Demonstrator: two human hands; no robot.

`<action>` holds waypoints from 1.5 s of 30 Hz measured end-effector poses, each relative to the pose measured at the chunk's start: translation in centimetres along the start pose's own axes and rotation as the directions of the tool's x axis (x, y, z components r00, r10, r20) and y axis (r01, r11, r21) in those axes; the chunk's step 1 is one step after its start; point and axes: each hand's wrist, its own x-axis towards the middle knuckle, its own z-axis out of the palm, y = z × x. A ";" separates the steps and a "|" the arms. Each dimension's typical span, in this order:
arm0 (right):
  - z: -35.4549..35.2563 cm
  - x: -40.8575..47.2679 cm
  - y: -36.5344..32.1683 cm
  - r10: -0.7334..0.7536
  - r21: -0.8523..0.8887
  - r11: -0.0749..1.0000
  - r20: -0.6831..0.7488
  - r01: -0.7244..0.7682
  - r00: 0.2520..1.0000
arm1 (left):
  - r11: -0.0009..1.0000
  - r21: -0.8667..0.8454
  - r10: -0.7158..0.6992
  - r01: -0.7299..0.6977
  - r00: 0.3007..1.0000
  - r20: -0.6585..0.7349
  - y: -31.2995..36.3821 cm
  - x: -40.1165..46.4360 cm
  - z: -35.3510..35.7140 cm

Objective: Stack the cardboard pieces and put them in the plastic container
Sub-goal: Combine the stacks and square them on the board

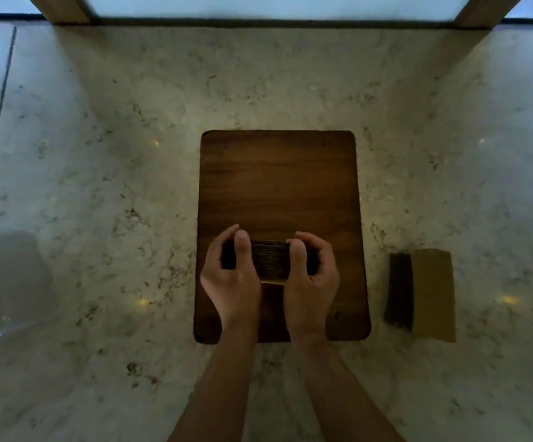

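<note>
A thick stack of brown cardboard pieces [270, 262] is held over the near half of a wooden board [278, 183], its layered edges facing me. My left hand [231, 275] grips its left end and my right hand [311, 272] grips its right end, thumbs on the near side. A second stack of cardboard pieces [424, 293] lies on the marble surface to the right of the board, with a flat tan piece on top. A clear plastic container [7, 282] sits at the left edge, only partly in view.
The board lies on a pale marble surface [125, 154]. Two wooden posts [64, 9] and a dark ledge run along the far edge. A seam line crosses the surface at far left.
</note>
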 end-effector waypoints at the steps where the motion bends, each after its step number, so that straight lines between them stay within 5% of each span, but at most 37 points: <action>1: 0.0 0.1 0.4 -0.012 -0.025 1.000 -0.028 0.011 1.000 | 0.999 0.028 0.025 -0.025 1.000 0.003 -0.1 0.1 -0.1; 7: -0.5 -0.2 1.2 -0.092 -0.031 0.995 0.082 0.095 0.992 | 0.993 -0.049 0.110 -0.105 0.987 0.118 -0.3 -0.4 -0.5; 11: -2.9 1.1 -0.1 -0.203 -0.231 0.927 0.354 0.296 0.913 | 0.990 -0.018 0.141 -0.140 0.975 0.174 -0.3 0.3 -1.0; 13: -4.3 1.9 -1.3 -0.229 -0.384 0.770 0.579 0.509 0.783 | 0.992 -0.030 0.129 -0.126 0.973 0.191 -0.2 0.3 -0.9; 16: -4.0 2.7 -2.9 -0.035 -0.529 0.426 0.801 0.734 0.598 | 0.997 -0.027 0.079 -0.075 0.972 0.220 -0.3 0.4 -0.9; 20: -1.5 2.9 -5.4 0.003 -0.571 0.210 0.812 0.794 0.583 | 0.997 -0.072 -0.006 0.028 0.959 0.283 0.9 0.4 -1.5; 23: -2.8 3.6 -7.8 0.051 -0.651 0.491 0.685 0.579 0.727 | 0.985 -0.153 -0.038 0.078 0.969 0.244 2.7 0.6 -2.2; 25: -6.5 3.6 -9.7 0.137 -0.570 0.784 0.545 0.246 0.827 | 0.976 -0.162 -0.112 0.143 0.976 0.189 3.3 0.1 -2.3; 27: -11.8 3.3 -11.0 0.266 -0.386 0.915 0.365 -0.115 0.892 | 0.965 -0.042 -0.245 0.258 0.949 0.199 4.1 -1.8 -1.6; 30: -19.1 3.3 -11.2 0.429 -0.114 0.903 0.165 -0.415 0.888 | 0.891 0.066 -0.441 0.449 0.823 0.359 5.6 -5.8 1.2; 34: -22.6 3.7 -10.5 0.528 0.091 0.837 0.132 -0.540 0.839 | 0.757 0.143 -0.594 0.638 0.581 0.556 8.3 -10.4 6.8; 37: -21.9 4.1 -10.1 0.549 0.050 0.825 0.158 -0.562 0.821 | 0.695 0.219 -0.658 0.685 0.483 0.577 9.6 -12.3 9.3; 45: -20.3 4.3 -8.9 0.500 -0.346 0.832 0.125 -0.435 0.857 | 0.645 0.251 -0.676 0.722 0.387 0.627 10.2 -14.2 11.2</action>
